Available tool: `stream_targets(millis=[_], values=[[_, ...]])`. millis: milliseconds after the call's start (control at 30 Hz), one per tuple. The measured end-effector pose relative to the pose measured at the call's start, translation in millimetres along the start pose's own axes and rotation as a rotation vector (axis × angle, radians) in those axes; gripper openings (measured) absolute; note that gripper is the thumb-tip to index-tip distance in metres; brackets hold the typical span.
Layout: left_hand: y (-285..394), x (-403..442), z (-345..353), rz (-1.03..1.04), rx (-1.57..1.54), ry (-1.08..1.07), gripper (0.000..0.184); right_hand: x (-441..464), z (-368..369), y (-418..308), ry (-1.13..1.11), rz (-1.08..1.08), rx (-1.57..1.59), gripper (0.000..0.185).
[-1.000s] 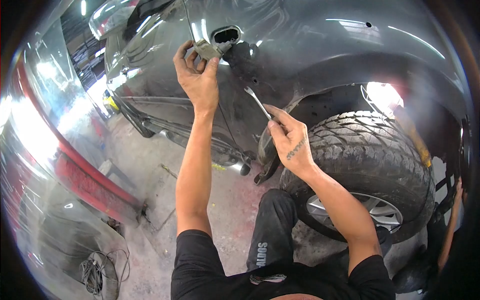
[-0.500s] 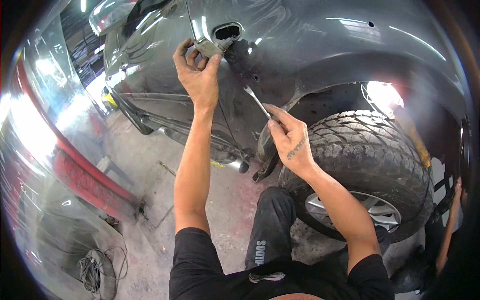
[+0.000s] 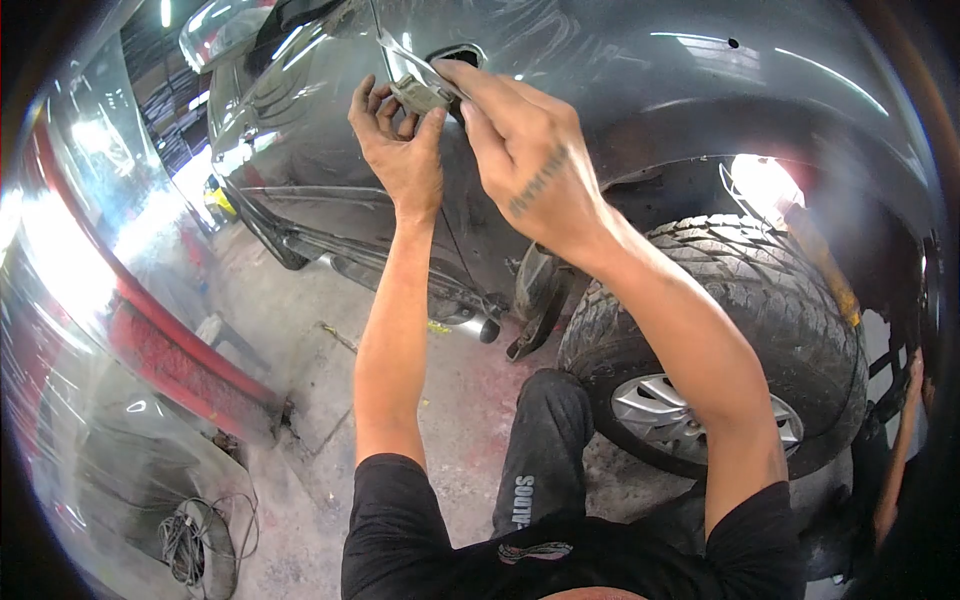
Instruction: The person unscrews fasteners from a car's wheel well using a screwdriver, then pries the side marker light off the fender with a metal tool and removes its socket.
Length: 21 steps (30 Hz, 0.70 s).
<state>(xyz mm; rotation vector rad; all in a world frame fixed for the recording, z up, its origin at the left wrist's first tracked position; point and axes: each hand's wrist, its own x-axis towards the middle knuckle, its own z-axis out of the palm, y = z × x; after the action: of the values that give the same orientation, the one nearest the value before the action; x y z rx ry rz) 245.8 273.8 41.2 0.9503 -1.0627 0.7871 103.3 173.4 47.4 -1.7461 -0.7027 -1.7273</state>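
Observation:
My left hand (image 3: 405, 155) pinches a small, dirty, pale boxy part (image 3: 420, 95) between thumb and fingers. It sits beside an oval opening (image 3: 466, 56) in the grey car fender (image 3: 620, 90). My right hand (image 3: 535, 160) grips a slim metal tool (image 3: 408, 56) and is up against the same opening, covering much of it. The tool slants up and left just above the boxy part; whether it touches the part or the panel edge, I cannot tell.
A treaded tyre (image 3: 690, 290) with a silver wheel stands below the wheel arch at right, a bright lamp (image 3: 765, 190) behind it. At left are a red post (image 3: 190, 360), plastic sheeting (image 3: 100, 440) and coiled cable (image 3: 190, 540). Another person's arm (image 3: 902, 450) shows far right.
My right hand has moved up and left with the metal tool, from above the tyre to the fender opening. My left hand keeps holding the boxy part nearly in place.

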Motion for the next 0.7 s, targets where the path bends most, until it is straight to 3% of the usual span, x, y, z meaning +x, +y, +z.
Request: stream_targets(millis=[67, 133, 267, 467, 567, 700], values=[[-1, 0, -1, 0.016, -0.004, -0.006, 0.084, 7, 4, 15, -0.031, -0.008, -0.052, 0.033], [-3, -1, -1, 0.032, -0.009, -0.011, 0.086, 6, 9, 31, -0.393, 0.137, -0.255, 0.035], [-4, 0, -3, 0.02, -0.001, -0.004, 0.085, -11, -2, 25, -0.279, 0.151, -0.245, 0.034], [-6, -1, -3, 0.007, 0.033, -0.028, 0.082, -26, -24, 17, -0.308, 0.245, -0.255, 0.031], [-6, -1, -3, 0.003, 0.028, -0.018, 0.078, -31, -26, 22, -0.232, 0.155, -0.245, 0.034], [-7, 1, -6, -0.008, 0.073, -0.017, 0.073, -38, -32, 19, -0.217, 0.196, -0.228, 0.028]])
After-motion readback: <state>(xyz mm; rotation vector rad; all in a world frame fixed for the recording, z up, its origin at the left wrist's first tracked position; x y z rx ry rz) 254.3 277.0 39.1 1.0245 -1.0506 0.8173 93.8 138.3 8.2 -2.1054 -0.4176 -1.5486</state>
